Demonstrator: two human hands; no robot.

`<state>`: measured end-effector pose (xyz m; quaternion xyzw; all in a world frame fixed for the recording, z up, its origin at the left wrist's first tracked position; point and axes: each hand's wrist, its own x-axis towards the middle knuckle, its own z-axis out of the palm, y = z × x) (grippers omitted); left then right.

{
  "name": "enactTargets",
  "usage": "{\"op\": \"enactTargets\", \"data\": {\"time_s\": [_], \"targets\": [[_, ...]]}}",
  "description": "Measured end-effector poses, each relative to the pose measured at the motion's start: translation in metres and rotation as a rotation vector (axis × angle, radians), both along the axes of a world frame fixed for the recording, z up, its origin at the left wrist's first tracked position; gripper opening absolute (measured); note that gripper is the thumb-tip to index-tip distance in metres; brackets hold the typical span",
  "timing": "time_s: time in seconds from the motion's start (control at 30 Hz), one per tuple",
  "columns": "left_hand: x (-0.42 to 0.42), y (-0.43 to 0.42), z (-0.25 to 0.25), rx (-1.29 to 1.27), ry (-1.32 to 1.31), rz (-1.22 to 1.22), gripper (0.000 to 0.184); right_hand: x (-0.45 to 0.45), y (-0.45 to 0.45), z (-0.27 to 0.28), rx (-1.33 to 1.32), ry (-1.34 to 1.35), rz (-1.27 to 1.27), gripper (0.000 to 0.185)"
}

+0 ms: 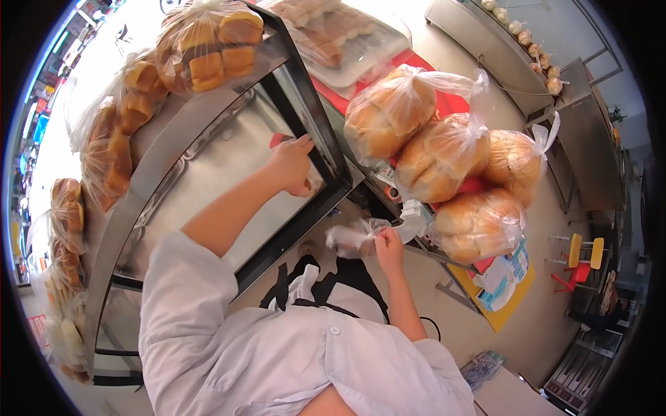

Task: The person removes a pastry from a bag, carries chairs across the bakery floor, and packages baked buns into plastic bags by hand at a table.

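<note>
My left hand (pixel 290 165) reaches over the metal tray surface (pixel 208 163) inside the display case, near its black frame (pixel 326 132). Its fingers are curled, and a small red piece (pixel 279 139) shows beside them; what the hand holds is mostly hidden. Lower down, my right hand (pixel 390 248) pinches the gathered end of a clear plastic bag (pixel 352 238). That crumpled bag hangs in front of my dark trousers, and its contents are unclear. Just above the right hand, bagged bread loaves (pixel 444 156) sit piled on a red-topped table (pixel 423 66).
More bagged bread (pixel 211 48) lines the curved top of the case at left. Behind the loaves stands a plastic-covered tray of buns (pixel 333 35). A steel counter (pixel 485 52) is at upper right, and a red and yellow chair (pixel 579 260) stands at far right.
</note>
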<state>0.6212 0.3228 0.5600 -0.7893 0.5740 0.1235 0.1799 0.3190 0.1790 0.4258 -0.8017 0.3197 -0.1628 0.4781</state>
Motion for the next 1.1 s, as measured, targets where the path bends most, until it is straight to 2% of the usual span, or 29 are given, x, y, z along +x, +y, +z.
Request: {"op": "enactTargets", "data": {"time_s": [0.1,0.13,0.17,0.27,0.3,0.37,0.4,0.43,0.47,0.53,0.57,0.63,0.67,0.73,0.83,0.97,1.1], "targets": [[-0.013,0.043,0.008,0.015,0.037,0.015,0.053,0.011,-0.003,-0.027,0.121,-0.002,-0.017,0.01],[-0.02,0.057,0.014,0.048,0.047,0.039,0.052,0.016,-0.003,-0.054,0.255,-0.028,-0.045,0.009],[-0.029,0.073,0.018,0.082,0.055,0.065,0.052,0.024,0.003,-0.048,0.269,-0.035,-0.045,0.009],[-0.049,0.12,0.016,0.071,0.092,0.175,0.052,0.067,0.021,-0.016,0.697,0.009,-0.047,0.016],[-0.056,0.135,0.016,0.061,0.095,0.204,0.052,0.085,0.028,-0.007,0.696,0.004,-0.04,0.016],[-0.065,0.157,0.017,-0.044,0.171,0.271,0.05,0.123,0.043,0.011,0.824,-0.022,0.026,0.018],[-0.07,0.166,0.017,-0.159,0.263,0.326,0.039,0.143,0.052,0.012,0.831,-0.023,0.04,0.018],[-0.075,0.172,0.02,-0.155,0.254,0.339,0.039,0.164,0.06,0.014,0.875,0.012,0.091,0.017],[-0.082,0.175,0.023,-0.394,0.324,0.413,0.034,0.183,0.069,0.015,0.917,0.046,0.14,0.015],[-0.094,0.179,0.028,-0.778,0.46,0.562,0.029,0.221,0.092,0.011,0.901,0.064,0.201,0.016],[-0.098,0.185,0.017,-0.868,0.497,0.634,0.032,0.237,0.102,0.006,0.876,0.086,0.249,0.016],[-0.101,0.184,0.003,-1.108,0.763,0.785,0.036,0.266,0.121,-0.011,0.88,0.219,0.304,0.017],[-0.099,0.186,-0.01,-1.221,0.903,0.789,0.045,0.278,0.129,-0.028,0.865,0.274,0.311,0.018],[-0.099,0.187,-0.017,-1.243,0.91,0.798,0.044,0.288,0.137,-0.067,0.857,0.274,0.357,0.019],[-0.09,0.19,-0.022,-1.259,0.943,0.762,0.043,0.28,0.144,-0.067,0.775,0.21,0.383,0.021],[-0.083,0.203,-0.035,-1.291,1.059,0.735,0.045,0.217,0.13,-0.084,0.571,0.132,0.366,0.029],[-0.07,0.214,-0.057,-1.35,1.218,0.729,0.043,0.129,0.091,-0.098,0.441,0.235,0.257,0.026]]}}
